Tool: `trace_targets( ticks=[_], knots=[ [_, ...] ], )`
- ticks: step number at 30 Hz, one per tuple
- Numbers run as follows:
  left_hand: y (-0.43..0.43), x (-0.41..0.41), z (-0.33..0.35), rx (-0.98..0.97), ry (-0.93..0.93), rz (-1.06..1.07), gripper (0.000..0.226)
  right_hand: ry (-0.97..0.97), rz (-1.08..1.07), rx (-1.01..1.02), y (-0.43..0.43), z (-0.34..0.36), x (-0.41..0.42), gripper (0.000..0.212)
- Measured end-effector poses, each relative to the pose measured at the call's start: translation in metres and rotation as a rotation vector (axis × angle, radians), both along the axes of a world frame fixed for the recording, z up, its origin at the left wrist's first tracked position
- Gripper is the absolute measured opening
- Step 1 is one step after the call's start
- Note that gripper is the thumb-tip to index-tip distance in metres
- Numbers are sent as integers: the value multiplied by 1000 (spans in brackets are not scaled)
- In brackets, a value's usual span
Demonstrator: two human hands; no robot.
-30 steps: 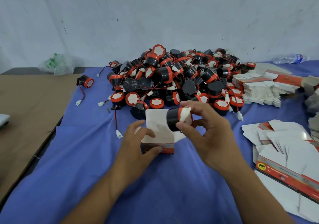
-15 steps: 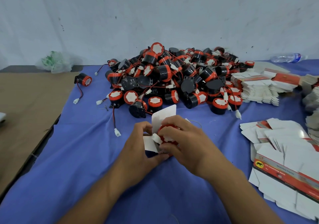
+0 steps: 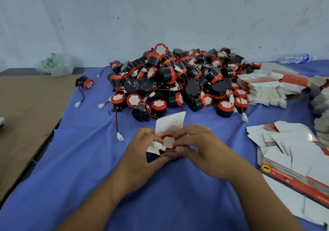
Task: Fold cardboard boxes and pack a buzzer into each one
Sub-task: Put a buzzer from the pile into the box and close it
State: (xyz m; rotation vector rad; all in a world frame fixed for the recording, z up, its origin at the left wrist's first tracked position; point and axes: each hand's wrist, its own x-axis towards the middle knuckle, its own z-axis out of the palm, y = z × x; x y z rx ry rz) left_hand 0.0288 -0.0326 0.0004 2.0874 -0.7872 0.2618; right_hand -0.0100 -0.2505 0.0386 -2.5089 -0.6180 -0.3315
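- L hand (image 3: pixel 142 152): fingers (image 3: pixel 150 134) curled round box (image 3: pixel 173 155) on its L side, thumb along front wall. Grasping, not released.
- R hand (image 3: pixel 204 152): fingers (image 3: pixel 185 138) + thumb pinch buzzer (image 3: pixel 168 141) at its R rim, over the box mouth.
- Buzzer sits in box, white face up, axis vertical. Red rim shows above front wall, so prob not fully seated yet.
- White plug (image 3: pixel 157 145) lies across buzzer's L edge, long axis L-R, touching L fingertips. L hand is nearer to it than R.
- Key relation: lid flap (image 3: pixel 170 124) stands upright just behind buzzer, on far side of both hands. My guess: plug must be tucked down before flap can fold fwd.
- Box is mid desk (image 3: pixel 89 168), nearer front edge. Buzzer pile (image 3: pixel 178 81) is toward back edge, flat box blanks (image 3: pixel 293 141) along R edge.
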Motion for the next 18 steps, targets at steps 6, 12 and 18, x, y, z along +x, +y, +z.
trace_targets(
  ticks=[6,12,18],
  knots=[
    [0,-2,1,-7,1,2,41,-16,26,-29,-5,1,1,13],
    [1,-1,-1,25,14,-7,37,-64,-145,190,-2,-2,5,2],
    [2,-2,-2,74,-22,-52,43,37,-167,754,-6,2,3,74]
  ],
)
